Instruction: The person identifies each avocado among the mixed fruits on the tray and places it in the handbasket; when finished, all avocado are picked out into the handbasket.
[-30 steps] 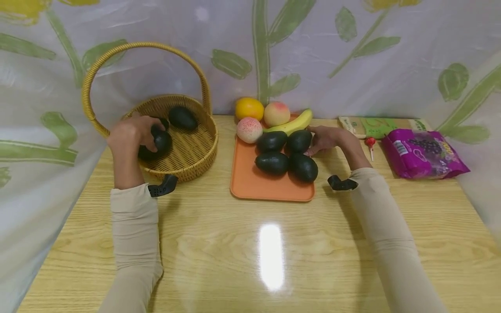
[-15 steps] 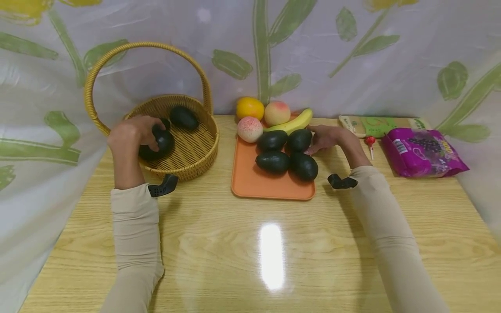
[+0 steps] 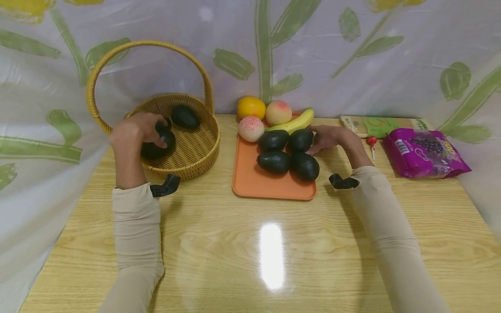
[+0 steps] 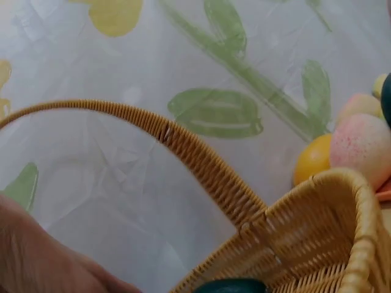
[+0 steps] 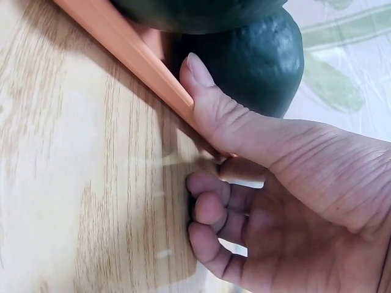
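Observation:
In the head view, my left hand (image 3: 137,130) reaches into the round wicker basket (image 3: 211,152). Its fingers and thumb curl over a dark green avocado (image 3: 169,140); its underside is hidden. Another avocado (image 3: 185,117) lies toward the back of the basket, and the dark edge of one more shows behind my fingers. My right hand (image 3: 328,139) is at the right edge of the orange tray (image 3: 254,187). In the right wrist view, the thumb (image 5: 214,104) lies over the tray rim beside an avocado (image 5: 256,67), with fingers curled below the rim. Several avocados (image 3: 274,162) sit together on the tray.
A banana (image 3: 291,124), an orange (image 3: 251,108) and two peaches (image 3: 251,129) lie at the tray's back. Further right are a red lollipop (image 3: 372,141), a purple grape-print bag (image 3: 424,154) and a flat green-and-tan package (image 3: 381,127). The basket's tall handle (image 3: 148,43) arches above it.
My left fingers and thumb have reached slightly further over the avocado in the basket. My right hand stays at the tray edge, and the tray's avocados keep their places.

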Available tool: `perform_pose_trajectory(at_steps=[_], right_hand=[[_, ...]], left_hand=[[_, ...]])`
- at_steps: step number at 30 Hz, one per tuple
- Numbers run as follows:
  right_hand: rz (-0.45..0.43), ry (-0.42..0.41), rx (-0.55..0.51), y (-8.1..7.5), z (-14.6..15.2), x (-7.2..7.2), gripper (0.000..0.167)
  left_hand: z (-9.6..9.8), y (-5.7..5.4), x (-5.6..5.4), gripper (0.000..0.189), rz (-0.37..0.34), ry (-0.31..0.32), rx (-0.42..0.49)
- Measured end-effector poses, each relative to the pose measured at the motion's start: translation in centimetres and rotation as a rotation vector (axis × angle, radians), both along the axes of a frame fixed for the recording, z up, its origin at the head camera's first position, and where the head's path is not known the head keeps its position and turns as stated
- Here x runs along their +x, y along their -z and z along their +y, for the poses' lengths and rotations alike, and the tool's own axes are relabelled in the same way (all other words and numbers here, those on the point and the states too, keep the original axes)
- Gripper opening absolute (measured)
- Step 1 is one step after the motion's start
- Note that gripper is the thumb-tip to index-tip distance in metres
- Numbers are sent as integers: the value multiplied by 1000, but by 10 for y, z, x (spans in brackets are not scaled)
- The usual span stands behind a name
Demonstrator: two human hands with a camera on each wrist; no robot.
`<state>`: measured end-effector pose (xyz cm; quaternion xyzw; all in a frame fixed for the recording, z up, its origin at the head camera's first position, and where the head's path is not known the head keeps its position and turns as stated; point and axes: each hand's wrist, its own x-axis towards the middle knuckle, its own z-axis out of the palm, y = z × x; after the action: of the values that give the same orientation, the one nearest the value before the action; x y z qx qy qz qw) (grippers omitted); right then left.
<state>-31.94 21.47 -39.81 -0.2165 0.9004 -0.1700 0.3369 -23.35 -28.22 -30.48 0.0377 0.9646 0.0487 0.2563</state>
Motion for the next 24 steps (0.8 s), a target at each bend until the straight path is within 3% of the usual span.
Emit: perform_pose_trajectory(at_steps=[6, 12, 17, 24], right_hand=[[-3, 0, 7, 1, 1, -1, 112], [-39, 17, 20, -1, 1, -2, 112], [-41, 16, 17, 0, 2, 0, 115], [-29, 17, 14, 1, 2, 0, 112]], left_hand=[[28, -9, 0, 68, 80, 127, 49], [69, -16, 5, 64, 119, 297, 220], [95, -12, 8, 60, 108, 414, 347], [127, -4, 10, 52, 104, 536, 405]])
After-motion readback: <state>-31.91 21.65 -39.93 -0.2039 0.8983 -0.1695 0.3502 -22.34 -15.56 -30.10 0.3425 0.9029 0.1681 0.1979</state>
